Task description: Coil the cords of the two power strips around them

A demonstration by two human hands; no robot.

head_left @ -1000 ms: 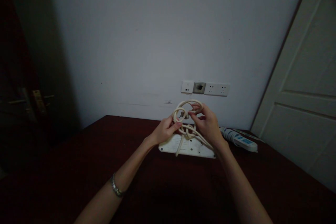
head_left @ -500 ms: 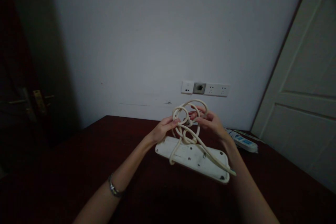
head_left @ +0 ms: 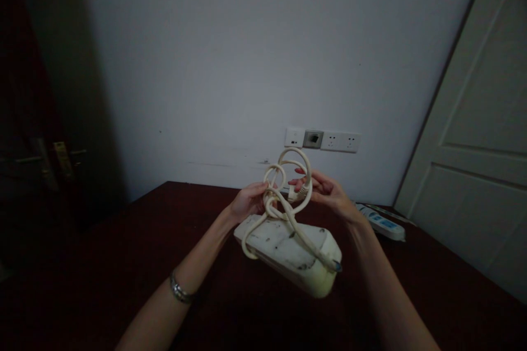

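Observation:
A white power strip [head_left: 284,244] hangs tilted below my hands, its scuffed underside with screw holes facing me. Its cream power cord [head_left: 307,167] is looped and tangled above it, and one length runs down over the strip to its right end. My left hand [head_left: 250,201] is closed on the cord's loops at the strip's left. Between the fingers of my right hand [head_left: 327,192] is the plug [head_left: 297,192] at the cord's end, partly hidden by a loop.
A second power strip [head_left: 382,225] with blue sockets lies at the right on the dark red table [head_left: 197,214]. Wall sockets [head_left: 340,141] sit above the table's back edge. A pale door panel [head_left: 473,175] stands on the right, a dark door with a handle [head_left: 63,159] on the left.
The power strip has swung left and turned, so its end side now shows. My left hand has shifted slightly left, and the plug has come into clearer view in my right hand.

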